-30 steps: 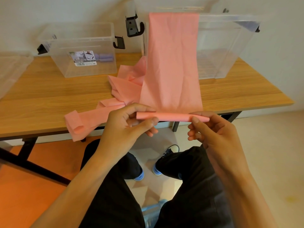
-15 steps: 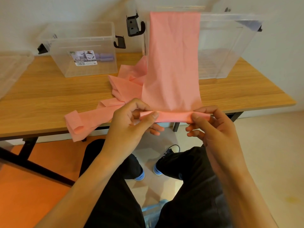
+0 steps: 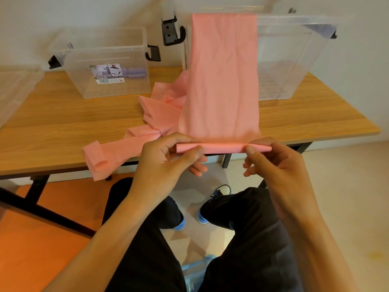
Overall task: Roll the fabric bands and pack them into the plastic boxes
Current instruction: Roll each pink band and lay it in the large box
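Note:
A long pink fabric band (image 3: 221, 81) hangs over the rim of the large clear plastic box (image 3: 294, 60) at the back right and runs down toward me. Its near end is a thin roll (image 3: 221, 148) held just past the table's front edge. My left hand (image 3: 168, 161) pinches the roll's left end between thumb and fingers. My right hand (image 3: 273, 163) pinches its right end. The rest of the band lies bunched on the wooden table (image 3: 63, 127), with a folded tail (image 3: 99, 159) drooping over the front edge.
A smaller clear plastic box (image 3: 107, 66) with a label and black latches stands at the back left; purple rolls show inside it. A clear lid (image 3: 14, 89) lies at the far left. My knees and shoes are under the table edge.
The roll has been turned a little between my fingers and sits slightly closer to the table edge. Both hands keep their pinch on its ends.

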{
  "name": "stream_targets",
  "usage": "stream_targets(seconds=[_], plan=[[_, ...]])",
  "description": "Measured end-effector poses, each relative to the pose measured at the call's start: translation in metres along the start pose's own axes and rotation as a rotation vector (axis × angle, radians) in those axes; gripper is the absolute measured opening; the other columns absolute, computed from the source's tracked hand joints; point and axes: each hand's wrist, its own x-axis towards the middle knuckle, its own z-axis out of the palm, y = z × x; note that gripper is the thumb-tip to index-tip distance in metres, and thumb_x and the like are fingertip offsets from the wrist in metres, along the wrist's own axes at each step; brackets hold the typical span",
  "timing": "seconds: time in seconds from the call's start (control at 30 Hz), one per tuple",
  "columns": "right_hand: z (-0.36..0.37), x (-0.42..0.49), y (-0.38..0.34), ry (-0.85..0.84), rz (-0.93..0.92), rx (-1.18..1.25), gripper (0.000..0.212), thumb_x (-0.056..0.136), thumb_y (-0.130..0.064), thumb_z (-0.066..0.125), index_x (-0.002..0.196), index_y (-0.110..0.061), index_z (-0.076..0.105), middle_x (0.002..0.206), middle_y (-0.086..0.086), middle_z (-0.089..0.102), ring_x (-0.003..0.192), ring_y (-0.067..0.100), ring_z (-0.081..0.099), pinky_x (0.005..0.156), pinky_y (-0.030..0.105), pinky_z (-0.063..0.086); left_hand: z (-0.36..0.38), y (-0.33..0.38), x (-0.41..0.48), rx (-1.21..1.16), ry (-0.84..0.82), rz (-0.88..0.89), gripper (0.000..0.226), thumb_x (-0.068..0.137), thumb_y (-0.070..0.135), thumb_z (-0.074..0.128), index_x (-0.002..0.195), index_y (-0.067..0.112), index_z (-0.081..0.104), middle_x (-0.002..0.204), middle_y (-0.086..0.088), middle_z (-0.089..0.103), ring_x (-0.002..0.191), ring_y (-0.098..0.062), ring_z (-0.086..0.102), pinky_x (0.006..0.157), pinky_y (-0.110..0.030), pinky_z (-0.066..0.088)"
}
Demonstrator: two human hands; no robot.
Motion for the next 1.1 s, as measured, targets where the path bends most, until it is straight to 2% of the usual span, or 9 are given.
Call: stream_targets(seconds=[0.17,0.3,0.37,0.53,0.63,0.8,0.93,1.03,1.1], plan=[[0.003,0.004,0.003,-0.006,0.074,0.094,0.013,0.097,-0.017,0.063,0.092,-0.006,0.067,0.086,0.006,0.065,0.084,0.018,0.065,0.067,0.028,0.057,0.004,0.000,0.003,-0.003,0.036,-0.009,0.015,0.090,0.017,0.064,0.086,0.003,0.066,0.067,-0.014,0.069,0.050,-0.026,0.065,0.049,-0.029,0.051],[0.005,0.005,0.004,0.007,0.048,0.143,0.005,0.097,-0.008,0.064,0.099,-0.003,0.063,0.084,0.008,0.068,0.075,0.022,0.066,0.069,0.032,0.057,0.005,0.000,0.002,-0.003,0.016,-0.002,0.004,0.097,0.007,0.060,0.094,0.004,0.061,0.065,-0.014,0.067,0.048,-0.029,0.063,0.046,-0.032,0.049],[0.006,0.005,0.002,0.014,0.028,0.155,0.011,0.096,-0.007,0.065,0.106,-0.009,0.062,0.082,0.008,0.070,0.072,0.024,0.066,0.071,0.033,0.058,0.004,0.000,0.002,-0.015,0.010,0.003,0.006,0.098,0.002,0.058,0.103,0.006,0.059,0.065,-0.014,0.066,0.048,-0.030,0.062,0.046,-0.033,0.049],[0.007,0.007,-0.001,0.012,-0.028,0.135,0.025,0.087,-0.023,0.071,0.107,-0.008,0.068,0.080,0.008,0.069,0.070,0.021,0.065,0.069,0.033,0.056,0.004,-0.001,0.001,0.009,0.007,0.010,0.010,0.095,0.008,0.061,0.103,0.002,0.065,0.066,-0.013,0.069,0.050,-0.027,0.065,0.048,-0.030,0.050],[0.006,0.009,-0.003,-0.012,-0.026,0.117,0.032,0.080,-0.022,0.076,0.110,-0.011,0.071,0.086,0.011,0.071,0.072,0.021,0.066,0.072,0.031,0.057,0.003,-0.001,0.001,0.023,0.015,0.008,0.020,0.087,0.014,0.070,0.102,0.002,0.066,0.072,-0.013,0.072,0.058,-0.029,0.070,0.054,-0.030,0.054],[0.004,0.011,0.000,-0.018,-0.025,0.080,0.029,0.084,-0.025,0.073,0.104,-0.006,0.071,0.080,0.007,0.071,0.068,0.020,0.065,0.070,0.032,0.057,0.000,-0.003,0.005,0.008,0.038,0.002,0.016,0.092,0.008,0.064,0.107,0.004,0.067,0.073,-0.012,0.072,0.057,-0.025,0.068,0.055,-0.027,0.053],[0.008,0.013,0.003,0.015,-0.012,0.077,0.033,0.087,-0.031,0.068,0.099,-0.001,0.067,0.078,0.007,0.067,0.071,0.020,0.063,0.066,0.033,0.055,0.000,-0.002,0.006,0.055,0.033,0.033,0.009,0.096,0.009,0.060,0.096,0.001,0.066,0.074,-0.010,0.071,0.058,-0.022,0.067,0.055,-0.026,0.053],[0.011,0.015,0.005,0.021,0.016,0.120,0.023,0.097,-0.019,0.065,0.093,0.003,0.060,0.079,0.006,0.063,0.073,0.020,0.063,0.062,0.030,0.054,0.002,-0.002,0.008,0.065,0.054,0.028,0.013,0.099,0.011,0.058,0.092,0.003,0.064,0.078,-0.009,0.073,0.061,-0.020,0.068,0.055,-0.027,0.053],[0.013,0.016,0.004,0.038,0.031,0.137,0.014,0.099,-0.009,0.061,0.093,0.003,0.057,0.076,0.008,0.061,0.068,0.018,0.064,0.062,0.030,0.053,0.005,-0.002,0.009,0.076,0.059,0.020,0.014,0.099,0.012,0.058,0.091,0.002,0.063,0.080,-0.011,0.073,0.062,-0.018,0.068,0.055,-0.028,0.054]])
